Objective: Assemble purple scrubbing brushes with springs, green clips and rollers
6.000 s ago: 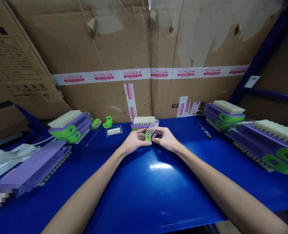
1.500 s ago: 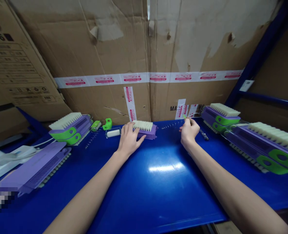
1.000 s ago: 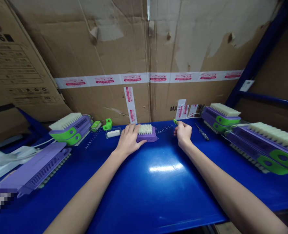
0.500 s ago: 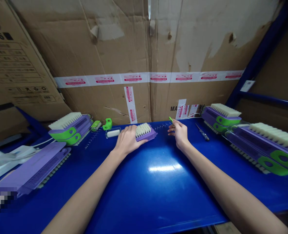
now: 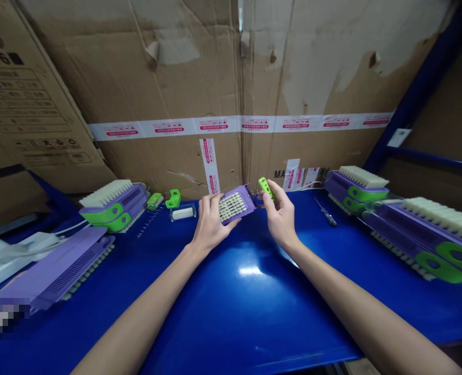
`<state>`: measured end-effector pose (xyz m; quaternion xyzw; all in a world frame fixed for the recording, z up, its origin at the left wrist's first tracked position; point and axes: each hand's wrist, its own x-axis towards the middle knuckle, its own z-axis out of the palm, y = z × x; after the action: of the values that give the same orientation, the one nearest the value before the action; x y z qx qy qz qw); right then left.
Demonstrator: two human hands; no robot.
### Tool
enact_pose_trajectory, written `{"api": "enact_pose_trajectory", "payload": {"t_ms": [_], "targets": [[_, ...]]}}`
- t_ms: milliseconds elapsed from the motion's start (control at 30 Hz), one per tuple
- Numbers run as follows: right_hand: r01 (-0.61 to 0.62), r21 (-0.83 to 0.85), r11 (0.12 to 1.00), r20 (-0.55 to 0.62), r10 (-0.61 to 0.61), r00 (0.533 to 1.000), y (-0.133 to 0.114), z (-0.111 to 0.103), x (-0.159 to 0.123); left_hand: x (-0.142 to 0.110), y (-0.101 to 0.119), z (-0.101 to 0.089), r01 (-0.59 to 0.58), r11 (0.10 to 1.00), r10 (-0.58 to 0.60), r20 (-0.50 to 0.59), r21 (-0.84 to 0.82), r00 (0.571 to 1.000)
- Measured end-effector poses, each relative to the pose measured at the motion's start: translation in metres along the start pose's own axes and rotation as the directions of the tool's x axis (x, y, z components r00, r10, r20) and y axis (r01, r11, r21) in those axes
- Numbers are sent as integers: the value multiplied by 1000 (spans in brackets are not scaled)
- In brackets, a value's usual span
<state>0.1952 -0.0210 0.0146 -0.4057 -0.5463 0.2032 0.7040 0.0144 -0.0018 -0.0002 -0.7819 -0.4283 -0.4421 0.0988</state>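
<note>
Purple brush (image 5: 234, 205) clasped in our left grip (image 5: 208, 223), green piece (image 5: 266, 188) pinched in our right grip (image 5: 283, 217), we best steady both, keeping facing ends uncovered.

Light is moderate and cool, with dim, murky upper-right and right edges. A white glare blooms on the glossy blue tabletop (image 5: 207, 317) at lower centre; soft shadow darkens it below the purple brush block with cream bristles (image 5: 233, 206). Wide-angle distortion stretches the purple-and-green brush stack (image 5: 422, 229) at right. The white plastic object (image 5: 27, 247) at left looks smeared; coarse pixelation covers the lower-left edge.
</note>
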Motion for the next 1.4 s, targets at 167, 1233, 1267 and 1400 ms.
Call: {"api": "enact_pose_trajectory", "payload": {"t_ms": [167, 1233, 1267, 1400], "targets": [[109, -94, 990, 65, -103, 993, -3, 5, -8, -3, -3, 8, 65, 997, -70, -127, -42, 989], [539, -257, 802, 377, -431, 820, 9, -6, -7, -5, 3, -1, 35, 968, -2, 131, -250, 991], [541, -255, 801, 375, -434, 819, 9, -6, -7, -5, 2, -1, 29, 969, 1, 124, -245, 992], [604, -264, 752, 392, -488, 780, 7, -7, -3, -3, -1, -1, 8, 967, 15, 88, -256, 996]]}}
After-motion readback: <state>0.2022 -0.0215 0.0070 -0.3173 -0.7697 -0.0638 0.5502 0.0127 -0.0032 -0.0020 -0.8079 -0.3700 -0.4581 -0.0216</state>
